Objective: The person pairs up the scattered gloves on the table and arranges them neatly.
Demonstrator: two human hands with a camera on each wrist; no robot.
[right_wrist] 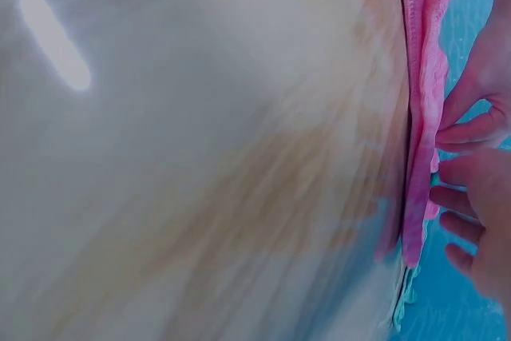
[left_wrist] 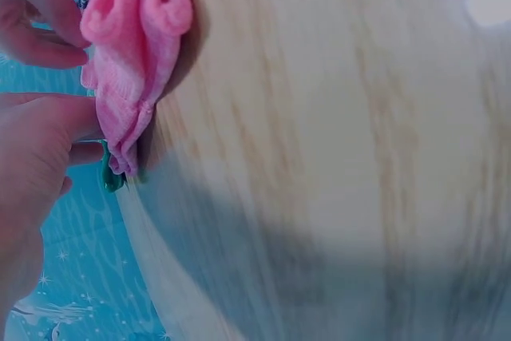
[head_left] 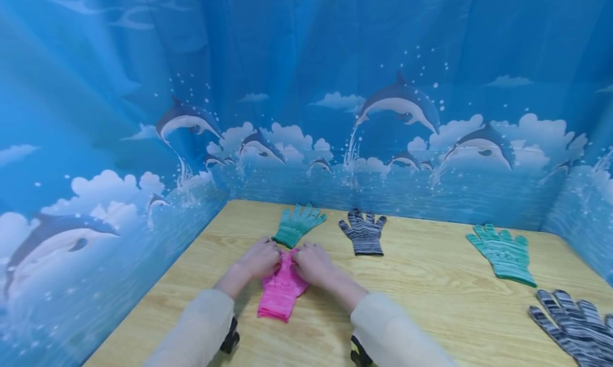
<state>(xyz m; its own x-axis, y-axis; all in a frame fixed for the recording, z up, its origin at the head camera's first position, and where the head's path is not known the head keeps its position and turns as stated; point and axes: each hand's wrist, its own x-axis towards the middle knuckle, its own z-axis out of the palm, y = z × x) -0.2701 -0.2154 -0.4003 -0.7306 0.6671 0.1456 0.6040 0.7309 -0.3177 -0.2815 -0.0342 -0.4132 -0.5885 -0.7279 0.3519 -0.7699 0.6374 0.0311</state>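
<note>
A pink knit glove (head_left: 282, 291) lies on the wooden table with its cuff toward me. My left hand (head_left: 263, 258) pinches its far left side near the fingers. On the other side, my right hand (head_left: 313, 263) pinches the glove's far right part. From the left wrist, the thumb and finger of the left hand (left_wrist: 44, 157) meet the edge of the pink glove (left_wrist: 132, 53). The right wrist view has the right hand (right_wrist: 479, 213) with curled fingers against the pink glove (right_wrist: 423, 109). Just beyond lies a green glove (head_left: 292, 227), its cuff close to the hands.
A gray-and-black striped glove (head_left: 366, 234) lies flat right of the green one. Farther right are another green glove (head_left: 506, 254) and a second striped glove (head_left: 581, 324), partly cut off by the frame. A blue dolphin-print curtain (head_left: 306, 117) borders the wooden table (head_left: 421, 303).
</note>
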